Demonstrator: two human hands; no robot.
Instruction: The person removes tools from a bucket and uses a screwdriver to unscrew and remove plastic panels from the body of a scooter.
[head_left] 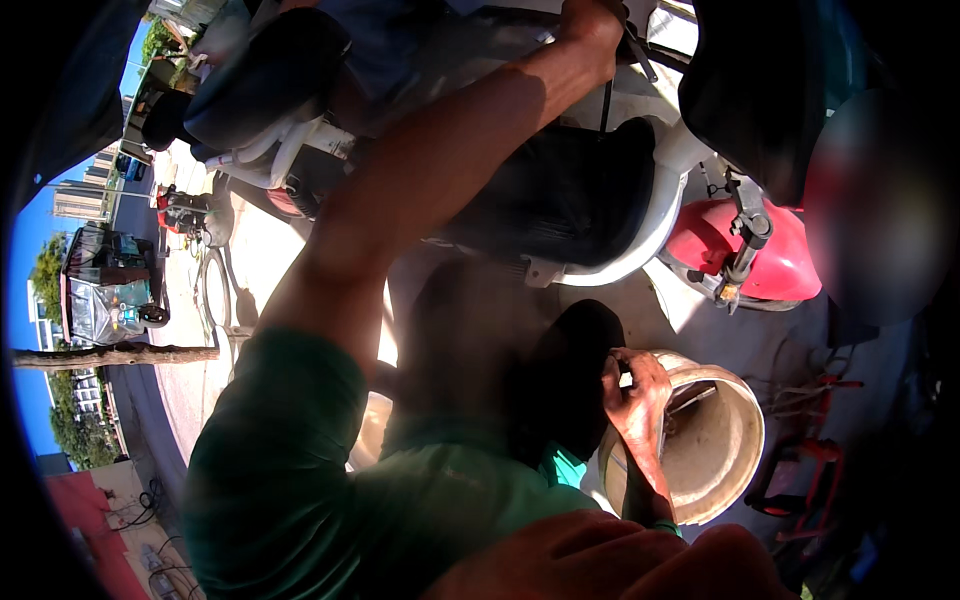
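Note:
My left arm stretches up across the view to the top edge, where my left hand (592,28) is partly cut off. Its fingers are hidden, and a dark thin rod (640,58) shows right beside it. My right hand (640,395) is at the rim of a cream round bucket (752,440), fingers curled and the thumb pressed toward them. What it pinches, if anything, is too small to make out. A thin stick-like thing (690,398) shows inside the bucket. Above my dark-clad knee (585,335) is a scooter-like vehicle with a black section (560,190) edged in white.
A red rounded fender (740,250) with a metal strut is right of the black section. A black seat (265,75) is at upper left. A red-framed object (820,475) stands beyond the bucket. Farther left are a covered three-wheeler (108,285) and a wooden pole (120,355).

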